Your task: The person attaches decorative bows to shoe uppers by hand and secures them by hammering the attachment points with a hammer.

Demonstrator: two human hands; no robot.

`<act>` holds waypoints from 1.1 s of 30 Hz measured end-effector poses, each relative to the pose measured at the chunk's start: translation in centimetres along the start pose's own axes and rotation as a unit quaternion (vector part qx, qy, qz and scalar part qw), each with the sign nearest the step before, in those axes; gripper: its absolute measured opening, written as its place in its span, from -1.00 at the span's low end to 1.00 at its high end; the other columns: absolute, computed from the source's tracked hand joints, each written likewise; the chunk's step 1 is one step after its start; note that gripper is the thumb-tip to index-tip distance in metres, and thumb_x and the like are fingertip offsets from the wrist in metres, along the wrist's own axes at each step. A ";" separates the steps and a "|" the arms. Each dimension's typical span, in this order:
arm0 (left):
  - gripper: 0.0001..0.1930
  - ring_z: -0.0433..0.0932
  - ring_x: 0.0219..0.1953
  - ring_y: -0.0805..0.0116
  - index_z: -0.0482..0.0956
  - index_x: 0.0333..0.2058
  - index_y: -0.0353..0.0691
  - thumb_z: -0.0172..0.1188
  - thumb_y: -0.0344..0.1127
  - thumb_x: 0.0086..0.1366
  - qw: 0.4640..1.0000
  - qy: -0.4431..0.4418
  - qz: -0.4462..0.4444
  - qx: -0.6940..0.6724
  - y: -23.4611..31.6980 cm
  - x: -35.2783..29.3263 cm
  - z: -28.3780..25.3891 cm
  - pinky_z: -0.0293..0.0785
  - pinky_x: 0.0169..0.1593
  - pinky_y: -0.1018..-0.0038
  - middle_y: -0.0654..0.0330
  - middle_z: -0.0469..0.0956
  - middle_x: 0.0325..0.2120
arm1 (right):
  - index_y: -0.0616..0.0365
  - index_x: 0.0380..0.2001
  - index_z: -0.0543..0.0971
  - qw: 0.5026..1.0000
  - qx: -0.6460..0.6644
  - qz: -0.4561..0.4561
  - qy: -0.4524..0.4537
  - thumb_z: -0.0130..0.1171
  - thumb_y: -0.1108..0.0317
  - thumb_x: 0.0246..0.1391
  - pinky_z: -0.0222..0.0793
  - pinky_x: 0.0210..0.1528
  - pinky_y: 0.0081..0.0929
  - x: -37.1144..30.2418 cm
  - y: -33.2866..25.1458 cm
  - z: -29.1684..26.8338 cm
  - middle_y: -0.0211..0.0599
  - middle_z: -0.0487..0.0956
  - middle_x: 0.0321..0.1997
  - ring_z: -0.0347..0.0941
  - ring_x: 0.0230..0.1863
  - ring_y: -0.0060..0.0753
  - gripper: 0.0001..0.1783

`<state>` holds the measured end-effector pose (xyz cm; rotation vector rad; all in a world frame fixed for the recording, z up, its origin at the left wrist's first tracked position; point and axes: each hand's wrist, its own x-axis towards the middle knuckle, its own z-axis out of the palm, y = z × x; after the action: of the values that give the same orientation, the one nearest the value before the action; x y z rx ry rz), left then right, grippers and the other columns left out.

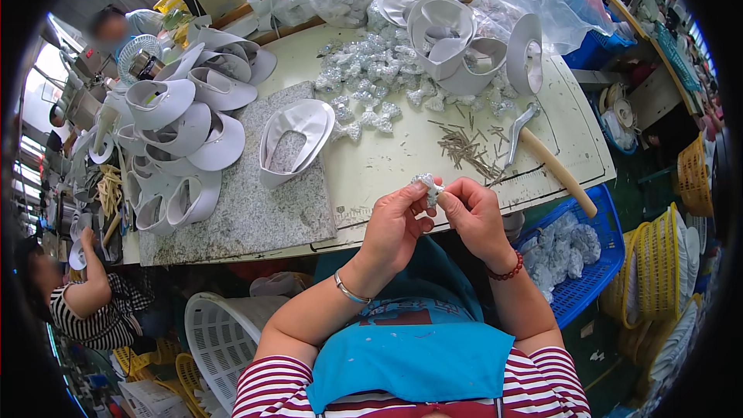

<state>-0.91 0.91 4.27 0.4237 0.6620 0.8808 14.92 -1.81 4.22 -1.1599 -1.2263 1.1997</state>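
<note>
Just over the table's near edge, my left hand [397, 226] pinches a small silvery, glittery bow-like piece [428, 188] between thumb and fingers. My right hand [477, 217] is closed at the other side of this piece, its thumb and forefinger at its edge. A large heap of similar silvery pieces [379, 77] lies farther back. Beyond the right hand is a scatter of thin brownish pins [464, 145]. Right of them rests a hammer [556, 164] with a bent metal head and pale handle. One white piece like a shoe upper [297, 143] stands on a speckled stone slab [255, 224].
Many white uppers [182, 128] are stacked at the left, others [457, 39] at the back. Clear plastic bags [542, 0] lie behind. Below the table's right edge is a blue basket [615, 240]; a white basket [224, 340] is at lower left. Another person [85, 294] sits left.
</note>
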 end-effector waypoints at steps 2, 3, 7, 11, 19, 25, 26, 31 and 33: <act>-0.72 0.44 -0.40 0.51 0.58 -0.09 -0.29 0.08 -0.23 0.38 1.000 0.000 -0.005 -0.006 0.0 0.1 0.0 0.38 -0.33 0.53 0.36 0.46 -0.46 | 0.28 -0.36 0.53 1.000 0.001 0.009 -0.003 0.17 0.35 0.24 0.16 -0.54 -0.71 0.1 -0.1 -0.2 -0.53 0.49 -0.56 0.25 -0.56 -0.79 -0.81; -0.72 0.44 -0.41 0.50 0.58 -0.09 -0.30 0.08 -0.23 0.38 1.000 -0.011 -0.002 -0.005 0.0 0.1 0.0 0.38 -0.33 0.54 0.36 0.46 -0.46 | 0.28 -0.37 0.53 1.000 0.001 0.016 -0.002 0.17 0.34 0.24 0.15 -0.58 -0.72 0.1 -0.2 -0.3 -0.52 0.50 -0.57 0.26 -0.59 -0.79 -0.80; -0.71 0.43 -0.46 0.48 0.57 -0.09 -0.31 0.07 -0.23 0.39 0.999 -0.026 0.008 0.017 -0.2 0.3 -0.1 0.37 -0.35 0.54 0.33 0.46 -0.47 | 0.27 -0.37 0.54 0.997 0.051 0.058 -0.012 0.19 0.31 0.23 0.21 -0.65 -0.76 0.4 -0.4 -0.8 -0.47 0.52 -0.57 0.35 -0.64 -0.76 -0.78; -0.69 0.48 -0.46 0.44 0.55 -0.07 -0.32 0.05 -0.22 0.39 0.999 -0.043 -0.019 0.018 -0.2 0.4 -0.6 0.40 -0.37 0.53 0.28 0.50 -0.47 | 0.28 -0.37 0.55 0.983 0.132 0.122 -0.047 0.19 0.28 0.23 0.35 -0.63 -0.77 0.6 -0.2 -1.5 -0.39 0.57 -0.53 0.49 -0.59 -0.68 -0.76; -0.69 0.56 -0.43 0.43 0.54 -0.08 -0.40 0.02 -0.25 0.40 0.998 -0.056 -0.007 0.001 0.0 0.3 -0.8 0.45 -0.39 0.55 0.22 0.54 -0.47 | 0.29 -0.32 0.55 0.976 0.158 0.142 -0.051 0.15 0.31 0.25 0.41 -0.59 -0.75 0.2 -1.2 -1.3 -0.35 0.61 -0.45 0.53 -0.49 -0.67 -0.78; -0.68 0.55 -0.41 0.47 0.55 -0.05 -0.40 0.02 -0.25 0.41 0.999 -0.051 -0.006 0.001 -0.2 -0.1 -0.5 0.45 -0.36 0.59 0.24 0.56 -0.45 | 0.30 -0.31 0.54 0.980 0.135 0.133 -0.064 0.12 0.33 0.26 0.40 -0.58 -0.76 0.1 -1.6 -1.3 -0.35 0.61 -0.43 0.52 -0.48 -0.68 -0.79; -0.68 0.55 -0.41 0.47 0.55 -0.05 -0.40 0.02 -0.25 0.41 0.999 -0.051 -0.007 0.002 -0.2 -0.2 -0.4 0.45 -0.36 0.59 0.24 0.56 -0.45 | 0.30 -0.31 0.54 0.987 0.101 0.111 -0.059 0.12 0.33 0.26 0.39 -0.59 -0.76 0.0 -1.5 -1.3 -0.35 0.61 -0.44 0.52 -0.48 -0.68 -0.79; -0.71 0.54 -0.37 0.52 0.59 -0.04 -0.30 0.09 -0.25 0.41 0.992 -0.066 0.050 0.100 0.1 -0.5 -0.3 0.44 -0.37 0.63 0.26 0.59 -0.39 | 0.30 -0.34 0.52 0.997 0.010 0.067 -0.036 0.11 0.34 0.26 0.35 -0.63 -0.76 0.1 -1.7 -0.7 -0.37 0.59 -0.47 0.50 -0.51 -0.71 -0.80; -0.72 0.55 -0.37 0.52 0.60 -0.05 -0.30 0.11 -0.25 0.41 0.989 -0.057 0.070 0.118 -0.4 -0.5 -0.5 0.44 -0.37 0.63 0.26 0.58 -0.37 | 0.30 -0.36 0.52 0.995 0.037 0.081 -0.036 0.13 0.37 0.24 0.34 -0.65 -0.75 0.2 -1.8 -0.7 -0.38 0.58 -0.50 0.48 -0.55 -0.72 -0.82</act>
<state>-1.24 0.29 3.82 0.7366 0.6379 0.9070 15.67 -1.72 5.98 -1.1885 -1.1485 1.4070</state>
